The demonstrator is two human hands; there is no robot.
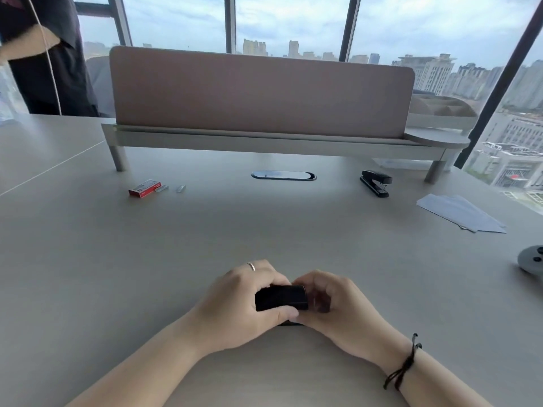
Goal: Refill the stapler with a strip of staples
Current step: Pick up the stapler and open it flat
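A small black stapler [281, 298] rests low over the near middle of the desk, held between both hands. My left hand [244, 301] wraps it from the left, thumb along its near side. My right hand [332, 304] closes on its right end; the fingers hide that end. A red staple box [144, 188] lies far left on the desk, with two loose staple strips [162, 188] [180, 188] beside it. Whether the stapler's lid is raised cannot be seen.
A second black stapler [376, 182] sits at the far right near the shelf leg. White papers [461, 212] lie at the right, a grey controller [531, 261] at the right edge. A pink divider with shelf [261, 92] spans the back. A person stands at far left.
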